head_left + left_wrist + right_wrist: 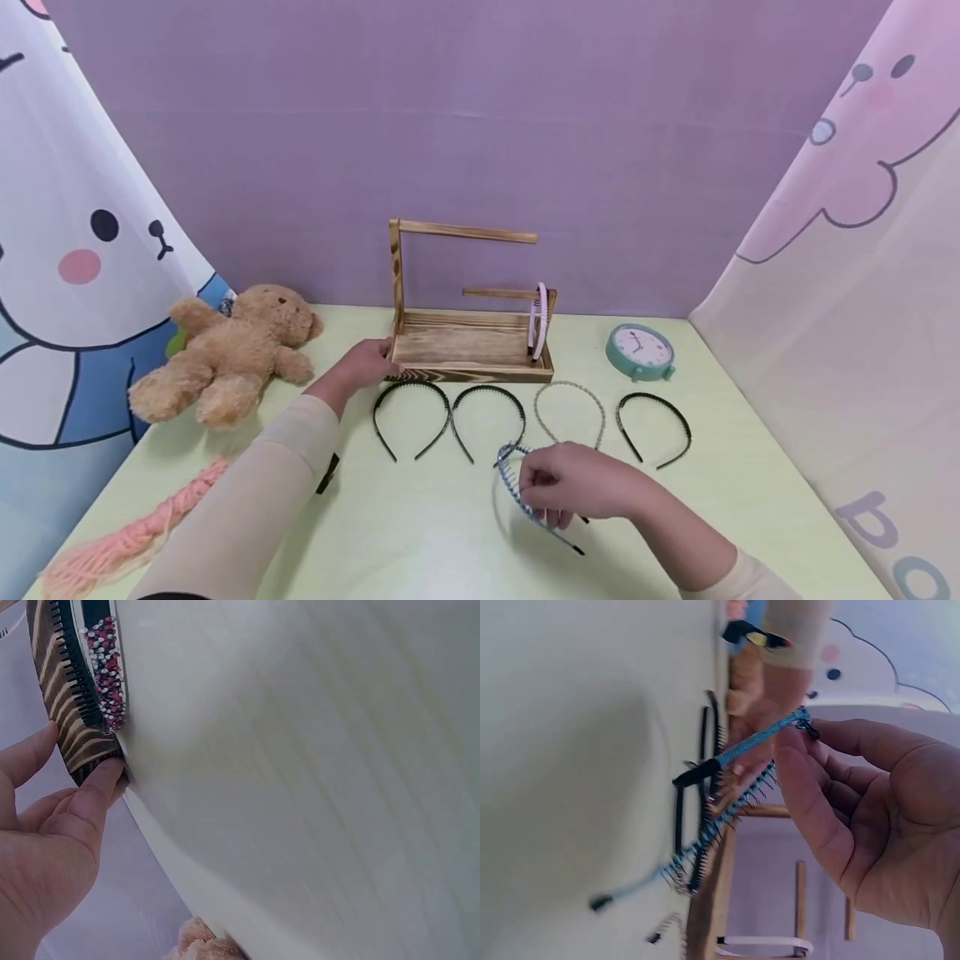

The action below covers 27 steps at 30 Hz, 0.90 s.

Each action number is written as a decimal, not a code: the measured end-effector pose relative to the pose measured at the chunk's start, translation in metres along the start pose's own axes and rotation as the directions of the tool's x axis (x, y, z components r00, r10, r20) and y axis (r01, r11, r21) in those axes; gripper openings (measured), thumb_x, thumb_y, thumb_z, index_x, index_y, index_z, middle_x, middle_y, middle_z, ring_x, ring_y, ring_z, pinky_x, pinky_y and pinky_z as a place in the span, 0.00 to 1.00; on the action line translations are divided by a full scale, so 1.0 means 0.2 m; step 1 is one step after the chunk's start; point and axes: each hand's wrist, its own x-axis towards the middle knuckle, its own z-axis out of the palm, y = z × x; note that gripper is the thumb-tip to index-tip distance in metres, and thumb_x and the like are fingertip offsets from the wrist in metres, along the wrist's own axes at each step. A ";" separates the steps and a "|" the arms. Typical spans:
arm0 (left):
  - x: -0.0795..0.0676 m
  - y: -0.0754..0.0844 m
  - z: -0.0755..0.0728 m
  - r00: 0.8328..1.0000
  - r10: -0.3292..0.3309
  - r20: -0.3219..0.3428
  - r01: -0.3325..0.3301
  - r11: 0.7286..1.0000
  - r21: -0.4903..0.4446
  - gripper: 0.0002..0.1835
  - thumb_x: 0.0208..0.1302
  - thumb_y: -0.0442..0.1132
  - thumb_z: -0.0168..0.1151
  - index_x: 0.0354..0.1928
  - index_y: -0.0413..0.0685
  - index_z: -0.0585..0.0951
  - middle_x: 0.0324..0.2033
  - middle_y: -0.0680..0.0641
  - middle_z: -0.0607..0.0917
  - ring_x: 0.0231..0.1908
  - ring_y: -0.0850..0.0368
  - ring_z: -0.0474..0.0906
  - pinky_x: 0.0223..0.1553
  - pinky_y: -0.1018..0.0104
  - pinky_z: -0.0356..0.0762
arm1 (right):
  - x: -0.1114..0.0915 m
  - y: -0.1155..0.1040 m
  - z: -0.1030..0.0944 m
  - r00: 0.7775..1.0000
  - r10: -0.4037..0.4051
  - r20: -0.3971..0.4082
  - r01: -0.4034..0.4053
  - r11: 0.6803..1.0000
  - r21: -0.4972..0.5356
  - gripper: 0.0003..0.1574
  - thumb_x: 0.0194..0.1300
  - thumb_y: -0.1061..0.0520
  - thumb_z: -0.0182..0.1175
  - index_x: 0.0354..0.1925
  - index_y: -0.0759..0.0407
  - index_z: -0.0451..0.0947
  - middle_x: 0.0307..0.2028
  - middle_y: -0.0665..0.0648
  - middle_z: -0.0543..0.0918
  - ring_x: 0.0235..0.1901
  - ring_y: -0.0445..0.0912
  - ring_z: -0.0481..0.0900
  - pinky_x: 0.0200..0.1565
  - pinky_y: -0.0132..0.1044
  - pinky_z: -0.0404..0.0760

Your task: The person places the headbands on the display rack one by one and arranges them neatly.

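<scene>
The right hand (581,483) pinches a blue toothed headband (517,492) between thumb and curled fingers and holds it just above the pale green table (750,500), near its front edge. One black-tipped end of the band points toward 5 o'clock.

The left hand (363,362) rests against the front left corner of the wooden stand (468,342). The thumb and fingers lie nearly straight, touching the base without closing round it.

Four headbands lie in a row on the table between the stand and the right hand: two black toothed headbands (411,417), a beaded headband (570,408), and a plain black headband (652,425) at 1 o'clock from the right hand. A pink headband (538,321) hangs on the stand's lower bar.

A teddy bear (225,350) lies at 9 o'clock from the stand, a green clock (640,350) at 3 o'clock. A pink yarn braid (135,533) lies at the table's left front edge.
</scene>
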 end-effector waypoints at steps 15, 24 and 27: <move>0.01 -0.01 0.01 1.000 0.005 -0.009 -0.006 1.000 -0.013 0.41 0.70 0.43 0.57 0.78 0.45 0.49 0.74 0.35 0.56 0.73 0.35 0.51 0.70 0.40 0.58 | 0.08 -0.05 -0.22 0.966 -0.186 -0.180 0.239 0.909 0.343 0.09 0.70 0.60 0.58 0.46 0.65 0.76 0.38 0.65 0.81 0.40 0.59 0.84 0.45 0.49 0.86; 0.02 -0.01 0.00 1.000 0.019 -0.010 -0.019 0.999 -0.026 0.40 0.71 0.42 0.57 0.78 0.45 0.49 0.74 0.36 0.58 0.72 0.36 0.53 0.70 0.42 0.58 | 0.27 -0.08 -0.25 0.909 -0.175 -0.377 0.319 0.876 0.362 0.09 0.71 0.62 0.57 0.48 0.64 0.75 0.43 0.64 0.81 0.45 0.55 0.84 0.51 0.46 0.84; 0.02 -0.02 0.00 1.000 0.017 -0.013 -0.017 1.000 -0.020 0.40 0.71 0.42 0.56 0.78 0.46 0.49 0.74 0.36 0.58 0.72 0.36 0.54 0.70 0.41 0.58 | 0.37 -0.08 -0.26 0.880 -0.163 -0.445 0.350 0.857 0.379 0.09 0.70 0.63 0.57 0.48 0.65 0.75 0.42 0.63 0.80 0.45 0.52 0.83 0.51 0.45 0.84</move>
